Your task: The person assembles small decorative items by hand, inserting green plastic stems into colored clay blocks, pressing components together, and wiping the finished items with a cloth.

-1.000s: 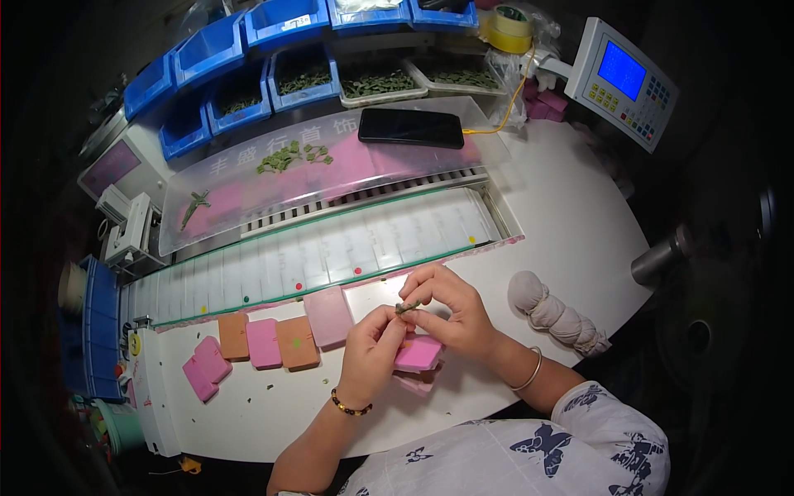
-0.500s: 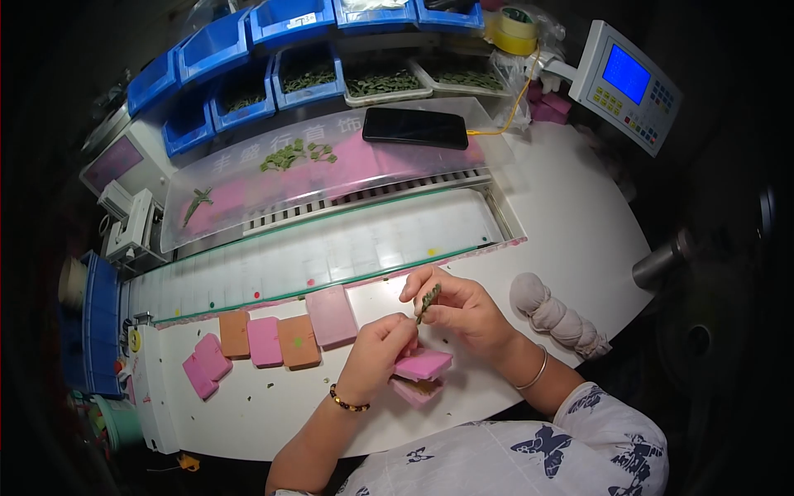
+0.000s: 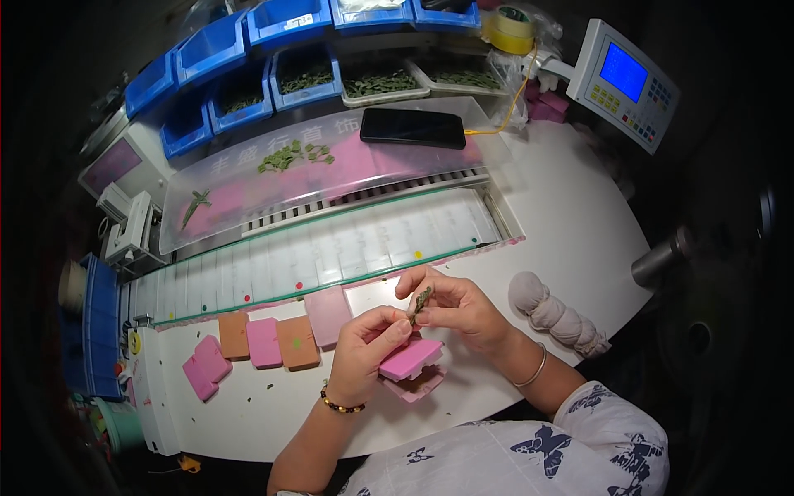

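Left hand and right hand both pinch one small, slim dark-green piece, fingers narrow. Bright-pink, rectangular two-part block against left hand, halves gaping.

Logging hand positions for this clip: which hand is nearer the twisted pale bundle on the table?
Right. The right hand is left of the twisted pale bundle, not touching it; the left hand is farther left, beyond the right hand.
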### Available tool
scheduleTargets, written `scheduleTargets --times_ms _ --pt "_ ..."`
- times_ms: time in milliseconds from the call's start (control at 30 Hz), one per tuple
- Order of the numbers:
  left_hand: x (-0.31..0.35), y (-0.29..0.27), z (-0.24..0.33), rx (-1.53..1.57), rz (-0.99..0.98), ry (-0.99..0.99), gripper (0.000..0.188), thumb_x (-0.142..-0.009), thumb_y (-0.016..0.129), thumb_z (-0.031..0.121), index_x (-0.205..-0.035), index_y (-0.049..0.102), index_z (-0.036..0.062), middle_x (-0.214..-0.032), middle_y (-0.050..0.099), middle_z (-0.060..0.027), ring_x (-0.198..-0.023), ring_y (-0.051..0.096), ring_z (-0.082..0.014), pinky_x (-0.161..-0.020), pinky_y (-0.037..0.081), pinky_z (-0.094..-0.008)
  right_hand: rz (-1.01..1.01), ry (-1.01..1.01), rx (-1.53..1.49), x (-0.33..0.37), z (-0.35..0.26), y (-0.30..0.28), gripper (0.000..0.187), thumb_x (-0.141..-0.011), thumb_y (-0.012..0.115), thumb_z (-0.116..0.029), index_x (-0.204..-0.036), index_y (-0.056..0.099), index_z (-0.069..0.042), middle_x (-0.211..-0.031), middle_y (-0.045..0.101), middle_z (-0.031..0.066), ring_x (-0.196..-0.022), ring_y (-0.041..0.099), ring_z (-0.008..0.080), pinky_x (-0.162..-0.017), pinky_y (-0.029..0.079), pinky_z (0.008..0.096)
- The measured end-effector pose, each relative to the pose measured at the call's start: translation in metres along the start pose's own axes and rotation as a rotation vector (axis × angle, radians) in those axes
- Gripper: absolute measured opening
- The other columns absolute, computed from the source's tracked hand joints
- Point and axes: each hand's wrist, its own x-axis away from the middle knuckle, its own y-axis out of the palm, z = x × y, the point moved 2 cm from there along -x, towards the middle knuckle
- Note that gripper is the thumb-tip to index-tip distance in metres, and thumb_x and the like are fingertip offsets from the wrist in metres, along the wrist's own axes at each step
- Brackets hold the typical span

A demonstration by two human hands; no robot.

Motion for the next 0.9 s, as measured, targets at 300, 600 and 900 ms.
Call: scheduleTargets --times_ms 300,600,900 --pt "0.0012 -0.0007 -0.0001 0.025 0.001 -0.039 0.017 -0.093 0.062 0.016 -0.098 0.064 0.0004 -0.088 0.065 -0.0018 -0.079 0.058 -0.006 -0.073 0.047 -0.0211 -0.033 0.04 0.016 0.0001 -0.0022 0.0009 0.008 -0.084 0.062 -0.007 -0.091 0.063 -0.004 -0.12 0.048 0.0073 -0.099 0.051 0.0113 -0.085 0.041 0.0267" --pt "0.0016 -0.0007 -0.0014 0.099 -0.076 -0.079 0.015 -0.092 0.063 0.013 -0.1 0.063 0.0004 -0.092 0.066 -0.0035 -0.083 0.06 -0.0081 -0.076 0.049 -0.023 -0.075 0.043 -0.069 -0.001 0.0038 -0.0019 0.007 -0.085 0.065 -0.01 -0.09 0.064 -0.005 -0.121 0.048 0.0084 -0.108 0.051 0.0157 -0.094 0.042 0.0314" --pt "0.0013 0.0007 -0.0015 0.083 -0.015 -0.042 0.01 -0.091 0.064 0.01 -0.094 0.062 0.0008 -0.091 0.065 -0.0031 -0.082 0.06 -0.0073 -0.074 0.049 -0.0221 -0.005 -0.001 -0.069 -0.0013 0.006 -0.0013 0.036 -0.084 0.064 -0.009 -0.119 0.056 -0.006 -0.132 0.047 0.0097 -0.117 0.049 0.0175 -0.1 0.038 0.0334"
